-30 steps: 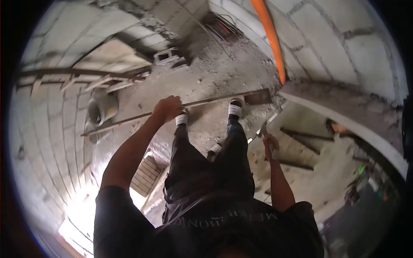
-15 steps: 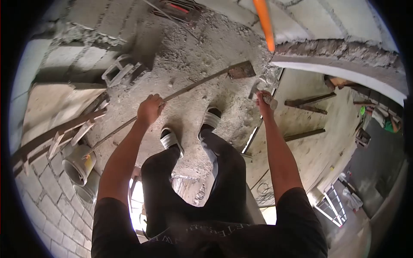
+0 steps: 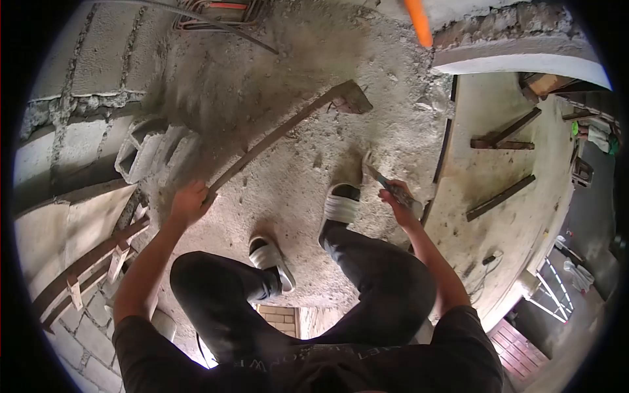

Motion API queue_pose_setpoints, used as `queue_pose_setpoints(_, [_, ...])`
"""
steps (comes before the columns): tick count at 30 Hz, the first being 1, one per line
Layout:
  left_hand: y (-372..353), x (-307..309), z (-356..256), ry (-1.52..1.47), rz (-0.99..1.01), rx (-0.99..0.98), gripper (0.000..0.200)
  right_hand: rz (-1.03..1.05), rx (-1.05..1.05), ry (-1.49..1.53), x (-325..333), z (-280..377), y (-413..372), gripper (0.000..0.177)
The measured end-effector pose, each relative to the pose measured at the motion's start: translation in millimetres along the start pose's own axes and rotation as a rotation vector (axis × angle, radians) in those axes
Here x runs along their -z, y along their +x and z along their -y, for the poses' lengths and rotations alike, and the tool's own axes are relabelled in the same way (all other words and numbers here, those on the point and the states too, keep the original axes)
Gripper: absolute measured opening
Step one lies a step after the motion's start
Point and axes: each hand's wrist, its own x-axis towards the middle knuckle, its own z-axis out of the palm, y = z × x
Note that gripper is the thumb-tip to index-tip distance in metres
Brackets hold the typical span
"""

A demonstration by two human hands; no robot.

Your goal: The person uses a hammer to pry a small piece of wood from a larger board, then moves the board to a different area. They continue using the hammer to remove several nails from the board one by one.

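My left hand (image 3: 190,202) is closed around the near end of a long, narrow wooden strip (image 3: 265,143). A short wooden piece (image 3: 354,98) sits across the strip's far end, with what look like thin nails sticking out beside it. In my right hand (image 3: 398,196) is a hammer (image 3: 381,178), gripped by its handle. Its metal head points toward the strip, above the rough floor and apart from the wood. My sandalled feet stand between the two hands, and my knees are bent.
Hollow concrete blocks (image 3: 157,152) lie at the left by a block wall. Beside them is a wooden frame (image 3: 88,265). Bent rebar (image 3: 219,14) lies at the top. Wood pieces (image 3: 503,196) rest on a pale board (image 3: 452,245) at the right. An orange object (image 3: 418,23) hangs above.
My knees have bent further and I am lower. The strip has shifted left with my left hand. My right hand has brought the hammer inward, its head now in plain view.
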Motion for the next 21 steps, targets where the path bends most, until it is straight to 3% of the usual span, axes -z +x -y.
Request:
queue_pose_setpoints(1, [1,-5,3,0.034,0.004,-0.066,0.021,0.051,-0.017,0.002,7,-1,-1,0.04])
queue_pose_setpoints(4, [4,-14,17,-0.02,0.107,-0.023,0.03,0.121,-0.077,0.16,8,20,-10,0.041])
queue_pose_setpoints(6, [13,-7,26,-0.106,0.278,0.116,0.051,0.254,-0.321,0.741,8,27,-11,0.046])
queue_pose_setpoints(7, [21,-11,34,-0.095,0.268,0.099,0.051,0.247,-0.3,0.747,7,28,-11,0.046])
queue_pose_setpoints(9, [37,-17,48,-0.502,0.123,0.233,0.065,0.241,-0.426,0.769,5,28,-9,0.052])
queue_pose_setpoints(10, [54,-10,37,-0.501,0.117,0.224,0.065,0.241,-0.228,0.656,1,19,-12,0.044])
queue_pose_setpoints(11, [82,7,10,-0.673,0.103,0.274,0.069,0.242,-0.217,0.649,4,10,-4,0.044])
queue_pose_setpoints(12, [105,20,-7,-0.845,0.086,0.322,0.074,0.159,-0.382,0.622,10,3,6,0.042])
queue_pose_setpoints(14, [145,-16,-6,-0.902,0.12,0.136,0.073,-0.021,-0.587,0.435,1,19,12,0.04])
queue_pose_setpoints(17, [171,24,-57,-0.646,0.147,0.124,0.068,0.032,-0.572,-0.079,-14,65,-8,0.066])
queue_pose_setpoints(21, [183,9,-70,-0.752,0.167,0.222,0.065,0.007,-0.438,-0.16,-22,90,-34,0.082])
